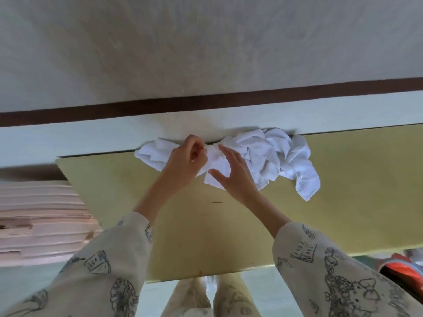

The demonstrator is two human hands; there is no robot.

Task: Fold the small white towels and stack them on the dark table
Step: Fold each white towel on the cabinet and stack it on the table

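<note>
Tabletop [229, 236]: flat, yellowish-olive surface, its far edge set close against a pale wall; a small dark scratch shows near the middle.

White towels [274, 156]: a crumpled, unfolded heap lying on the tabletop at its far edge, touching or nearly touching the wall. The heap spreads from left of centre to right of centre, with one loose corner trailing toward the near right. How many towels make up the heap cannot be told.

Left hand [185, 161]: placed at the left part of the heap, fingers curled and pinching a fold of towel cloth near the far edge of the tabletop. The forearm is bare; the sleeve [107, 266] is cream fabric with dark line-drawn prints.

Right hand [233, 172]: laid over the middle of the heap, just right of the left hand, fingers straight and spread, thumb out to the left. It rests flat on the cloth rather than gripping it. The sleeve on this arm is of the same printed fabric.

Wall [206, 53]: pale, mottled, with a dark brown horizontal band [206, 102] running across it above the towels.

Stacked pale pinkish boards or sheets [39, 216]: at the left, beside and below the tabletop; what they are cannot be told.

Orange-and-blue item [402, 266]: partly seen at the near right edge, below the tabletop, too cropped to identify.

Legs [210, 296]: in the same printed fabric, seen under the near edge of the tabletop.
</note>
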